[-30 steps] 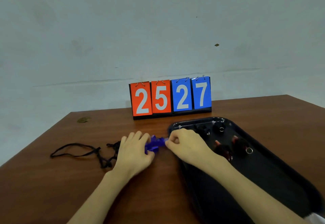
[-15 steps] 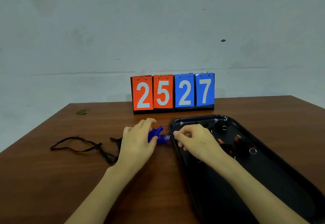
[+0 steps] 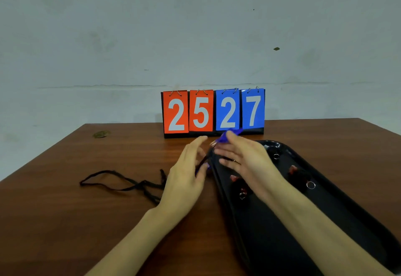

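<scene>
My right hand [image 3: 245, 163] is raised over the far end of the black tray [image 3: 325, 221] and pinches a blue plastic piece [image 3: 225, 137] under its thumb. The other fingers are spread to the left. A small metal ring [image 3: 213, 143] hangs at the piece's left end. From it a black cord [image 3: 205, 158] runs down toward my left hand [image 3: 186, 176]. That hand stands on edge with fingers straight up and blurred, and a blue sliver [image 3: 207, 166] shows by its thumb. Its hold on the cord is hidden.
The rest of the black cord [image 3: 121, 181] lies looped on the brown table [image 3: 86, 221] to the left. Several small dark and red pieces with rings [image 3: 310, 184] lie in the tray. A flip scoreboard [image 3: 213, 112] reading 2527 stands at the back by the wall.
Both hands have lifted off the table. The blue piece went up and to the right with my right hand, and the cord is now stretched between the hands.
</scene>
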Demonstrator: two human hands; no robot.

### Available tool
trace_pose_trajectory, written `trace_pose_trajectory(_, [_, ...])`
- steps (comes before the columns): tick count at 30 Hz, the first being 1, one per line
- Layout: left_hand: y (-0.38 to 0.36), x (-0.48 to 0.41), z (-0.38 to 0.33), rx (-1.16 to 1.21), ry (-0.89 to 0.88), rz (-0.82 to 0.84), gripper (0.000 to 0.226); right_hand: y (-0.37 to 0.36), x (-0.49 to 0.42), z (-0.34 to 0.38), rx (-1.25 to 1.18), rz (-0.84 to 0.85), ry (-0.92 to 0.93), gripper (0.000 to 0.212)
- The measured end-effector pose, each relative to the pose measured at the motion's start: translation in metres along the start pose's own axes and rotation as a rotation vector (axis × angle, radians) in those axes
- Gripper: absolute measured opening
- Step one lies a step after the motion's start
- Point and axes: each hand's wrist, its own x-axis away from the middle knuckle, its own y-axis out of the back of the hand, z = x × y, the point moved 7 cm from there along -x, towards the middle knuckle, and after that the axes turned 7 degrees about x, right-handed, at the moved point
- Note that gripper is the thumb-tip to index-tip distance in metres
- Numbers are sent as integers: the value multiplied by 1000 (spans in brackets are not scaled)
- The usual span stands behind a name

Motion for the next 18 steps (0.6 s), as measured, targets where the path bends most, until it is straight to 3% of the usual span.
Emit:
trace_pose_trajectory(3, [9,-7,27,-60,190,3,41,4,-1,6,-475,45,-107,26])
trace_pose_trajectory(6, [23,-11,52,-147,360,48,29,13,-1,8,-561,-30,-83,30])
trace_pose_trajectory(10, [32,-11,66,-400,317,209,18,33,-4,20,-449,-138,48,34])
trace_pose_trajectory(13, [37,-12,73,-367,316,228,14,48,0,32,-248,-286,157,30])
trace_pose_trajectory(16, [43,-13,82,-351,357,267,21,58,10,44,17,-499,320,30])
trace_pose_trajectory(18, [46,-12,85,-388,367,276,25,57,16,48,103,-554,405,30])
